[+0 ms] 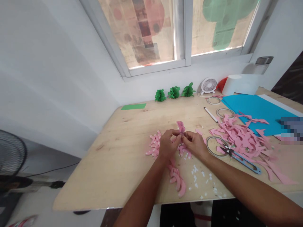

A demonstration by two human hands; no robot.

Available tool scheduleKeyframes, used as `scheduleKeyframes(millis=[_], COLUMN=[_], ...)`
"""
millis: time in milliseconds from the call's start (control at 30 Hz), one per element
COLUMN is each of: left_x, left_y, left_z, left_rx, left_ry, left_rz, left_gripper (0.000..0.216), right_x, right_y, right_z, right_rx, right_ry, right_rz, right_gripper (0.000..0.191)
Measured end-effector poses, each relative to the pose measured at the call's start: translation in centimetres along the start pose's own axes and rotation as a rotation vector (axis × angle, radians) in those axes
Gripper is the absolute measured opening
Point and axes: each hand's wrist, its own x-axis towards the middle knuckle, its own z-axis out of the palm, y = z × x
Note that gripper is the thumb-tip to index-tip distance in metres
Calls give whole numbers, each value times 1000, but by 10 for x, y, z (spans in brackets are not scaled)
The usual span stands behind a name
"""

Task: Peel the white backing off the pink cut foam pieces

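Both my hands meet over the middle of the wooden table, pinching a pink paper piece [181,126] whose ruffled top sticks up above the fingers. My left hand [168,143] has its fingertips closed on its left side. From the right, my right hand [195,143] grips it low down with thumb and finger. Curved pink paper cutouts [155,145] lie just left of my left hand. More pink strips [176,179] are spread below the hands, near the front edge. Small white scraps [195,171] are scattered under my right forearm.
Right of the hands lie craft scissors [246,161] with blue handles, tape rolls [208,146], a heap of pink offcuts [245,137] and a white pen [211,115]. Blue sheets [258,108] lie behind. Green paper shapes [174,92] and a small white fan [208,85] stand along the wall.
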Motion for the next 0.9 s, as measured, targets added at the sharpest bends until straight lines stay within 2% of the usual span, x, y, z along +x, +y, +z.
scheduleKeyframes(millis=[133,500,700,900], left_x=[1,4,4,5], left_y=[2,4,-2,-8], left_z=[0,0,-1,-5], left_rx=[-78,-195,-246,-249], left_ry=[3,-13,14,33], left_rz=[-76,-157,-193,-256], left_gripper=[7,11,8,13], right_x=[-1,1,2,4], right_y=[-4,-2,-2,0], right_z=[0,-1,-1,-4], right_rx=[-68,-9,57,163], right_ry=[12,4,27,22], right_rz=[-26,-6,1,64], right_gripper=[25,27,32,29])
